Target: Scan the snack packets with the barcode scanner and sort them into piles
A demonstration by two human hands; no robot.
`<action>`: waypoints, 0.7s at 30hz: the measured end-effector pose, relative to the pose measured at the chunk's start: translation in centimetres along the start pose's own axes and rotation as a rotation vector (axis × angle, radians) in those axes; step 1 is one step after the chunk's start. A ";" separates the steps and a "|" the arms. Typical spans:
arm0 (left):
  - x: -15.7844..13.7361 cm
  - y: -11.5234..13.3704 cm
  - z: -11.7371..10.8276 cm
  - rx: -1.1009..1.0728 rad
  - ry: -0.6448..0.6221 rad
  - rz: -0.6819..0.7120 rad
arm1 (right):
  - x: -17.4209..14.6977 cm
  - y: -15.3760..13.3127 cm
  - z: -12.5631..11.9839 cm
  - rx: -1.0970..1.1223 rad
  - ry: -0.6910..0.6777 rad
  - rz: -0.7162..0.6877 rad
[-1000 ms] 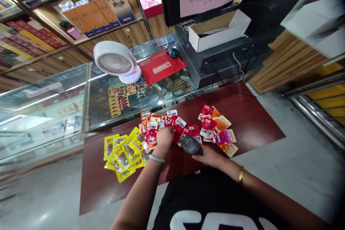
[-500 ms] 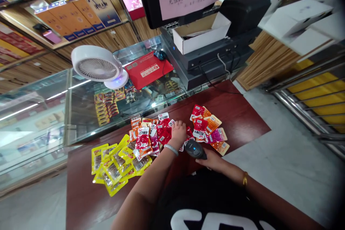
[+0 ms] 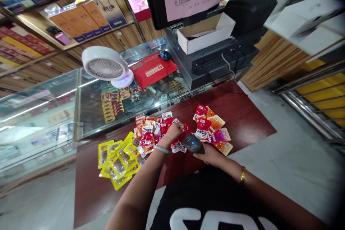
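Observation:
In the head view my right hand (image 3: pixel 210 154) is closed round a dark handheld barcode scanner (image 3: pixel 193 143), its head pointing up and left. To its left, my left hand (image 3: pixel 175 131) pinches the edge of a red snack packet (image 3: pixel 185 132), partly hidden by the scanner. Under and beside that hand lie red and white packets (image 3: pixel 167 118). An overlapping pile of yellow-edged packets (image 3: pixel 118 167) is farther left. On the right, red, orange and purple packets (image 3: pixel 215 124) form another group.
The packets lie on a dark red-brown tabletop (image 3: pixel 242 115). Behind it stands a glass display counter (image 3: pixel 107 129) with a white fan (image 3: pixel 105 64), a red mat (image 3: pixel 153 70) and a computer mouse (image 3: pixel 164 55). A white open box (image 3: pixel 206 41) sits on dark equipment below the monitor.
My left hand has shifted slightly left and closed its fingers on a red packet, uncovering packets beneath. The scanner stays in my right hand. The whole view has moved a little.

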State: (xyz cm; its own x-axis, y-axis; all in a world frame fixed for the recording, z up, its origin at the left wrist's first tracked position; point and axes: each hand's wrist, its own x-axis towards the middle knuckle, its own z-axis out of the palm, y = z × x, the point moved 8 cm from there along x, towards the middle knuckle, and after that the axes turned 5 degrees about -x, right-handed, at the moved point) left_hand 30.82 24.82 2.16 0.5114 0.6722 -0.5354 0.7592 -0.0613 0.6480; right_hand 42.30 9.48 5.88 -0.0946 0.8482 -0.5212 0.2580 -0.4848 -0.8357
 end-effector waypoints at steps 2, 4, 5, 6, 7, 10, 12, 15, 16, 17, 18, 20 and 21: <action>-0.5 -0.4 0.0 0.003 0.007 -0.022 | 0.5 -0.9 0.6 0.005 -0.047 -0.021; -1.0 -0.8 -0.1 0.018 0.024 -0.052 | 0.8 -1.4 1.1 0.009 -0.085 -0.038; -1.3 -1.0 -0.2 0.030 0.032 -0.065 | 0.9 -1.6 1.3 0.007 -0.096 -0.042; -1.5 -1.3 -0.4 0.046 0.037 -0.077 | 1.0 -1.6 1.4 0.004 -0.100 -0.040; -1.7 -1.5 -0.5 0.066 0.037 -0.086 | 1.0 -1.6 1.5 0.000 -0.100 -0.036; -2.5 -2.2 -1.6 0.156 0.035 -0.112 | 0.9 -1.1 1.5 -0.008 -0.090 -0.015; -3.1 -2.5 -2.6 0.228 0.046 -0.137 | 0.7 -0.6 1.3 -0.006 -0.081 -0.007; -3.9 -2.0 -3.7 0.399 0.121 -0.108 | 0.3 0.4 0.7 0.004 -0.060 0.008; -4.1 -1.6 -3.9 0.480 0.167 -0.072 | 0.1 0.8 0.5 0.007 -0.050 0.015; -4.4 -1.1 -3.9 0.563 0.215 -0.032 | 0.0 1.2 0.1 0.010 -0.037 0.022; -4.6 -0.6 -3.7 0.639 0.259 0.002 | -0.2 1.5 -0.2 0.014 -0.024 0.031; -4.9 -0.2 -3.0 0.731 0.316 0.022 | -0.6 2.3 -1.1 0.023 0.008 0.046; -4.9 0.0 -2.7 0.749 0.329 0.018 | -0.8 2.6 -1.5 0.030 0.026 0.050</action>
State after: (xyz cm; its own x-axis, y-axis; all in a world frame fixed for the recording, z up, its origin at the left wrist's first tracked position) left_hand 27.24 23.53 6.20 0.4701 0.8414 -0.2666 0.8793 -0.4727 0.0586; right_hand 44.51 7.85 4.43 -0.0570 0.8276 -0.5585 0.2329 -0.5329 -0.8135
